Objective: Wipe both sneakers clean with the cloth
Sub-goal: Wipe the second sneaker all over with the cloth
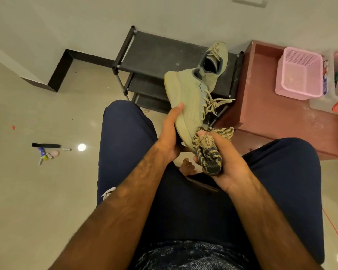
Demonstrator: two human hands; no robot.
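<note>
As left hand (169, 133) grips, sneaker (187, 102) points heel away.

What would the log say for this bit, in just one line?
left hand: holds olive sneaker | right hand: grips checked cloth against its toe | second sneaker: on black shoe rack

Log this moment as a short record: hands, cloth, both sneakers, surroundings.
left hand: grips the held olive sneaker by its sole
right hand: grips the bunched checked cloth, at that sneaker's toe
second olive sneaker: on top of the black shoe rack
nearby: pink basket on a reddish cabinet
</note>
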